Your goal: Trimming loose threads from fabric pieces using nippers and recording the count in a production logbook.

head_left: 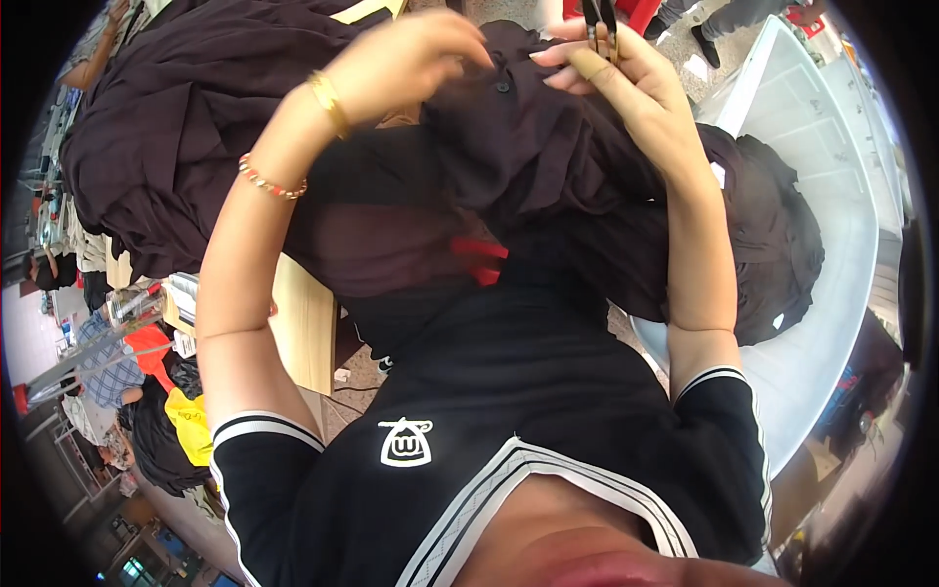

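Note:
I hold a dark brown garment [528,166] up in front of my chest. My left hand [406,59] pinches the cloth near a small dark button [502,86], fingers closed on the fabric. My right hand [611,73] is raised beside it, holding a pair of small thread snips [602,24] whose tips point up above the fingers; the thumb also rests against the cloth. The garment drapes down over my lap, hiding what lies beneath it.
A big heap of the same dark garments [176,117] covers a wooden table [303,323] at my left. More dark cloth lies in a white tub [831,254] at my right. Another person's legs [724,20] stand at the top. Bags and clutter [147,372] sit at lower left.

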Tool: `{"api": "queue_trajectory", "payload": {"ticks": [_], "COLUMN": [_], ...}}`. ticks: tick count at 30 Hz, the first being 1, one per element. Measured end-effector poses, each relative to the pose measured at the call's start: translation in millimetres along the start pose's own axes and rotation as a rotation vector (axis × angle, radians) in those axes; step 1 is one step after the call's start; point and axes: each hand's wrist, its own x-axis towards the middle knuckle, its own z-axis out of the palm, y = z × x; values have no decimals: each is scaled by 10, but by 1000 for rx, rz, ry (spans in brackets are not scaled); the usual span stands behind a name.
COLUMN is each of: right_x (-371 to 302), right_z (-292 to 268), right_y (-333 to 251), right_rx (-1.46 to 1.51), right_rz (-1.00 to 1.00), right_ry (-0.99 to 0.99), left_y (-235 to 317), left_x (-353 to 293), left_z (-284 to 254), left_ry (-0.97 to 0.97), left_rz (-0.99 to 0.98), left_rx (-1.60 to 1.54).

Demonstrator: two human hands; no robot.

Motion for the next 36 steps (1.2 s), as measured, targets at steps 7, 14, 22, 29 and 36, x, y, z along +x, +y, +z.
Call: {"api": "queue_trajectory", "payload": {"ticks": [7, 14, 22, 29, 36], "right_x": [-80, -226, -326, -296, -372], "right_z": [18, 156, 173, 63, 11], "right_y": [114, 287, 396, 441, 537], "right_rx": [-298, -892, -884, -951, -1054], "right_rz": [317, 125, 130, 189, 44], "right_ry": [-148, -62, -181, -65, -114], "left_y": [-88, -100, -174, -175, -221], "left_x": [337, 591, 774, 667, 765], "left_z": [457, 498, 759, 990, 980], "left_ry": [-306, -264, -315, -168, -224], "left_rz": [126, 189, 400, 331, 156], "left_rx": [207, -125, -48, -64, -402]}}
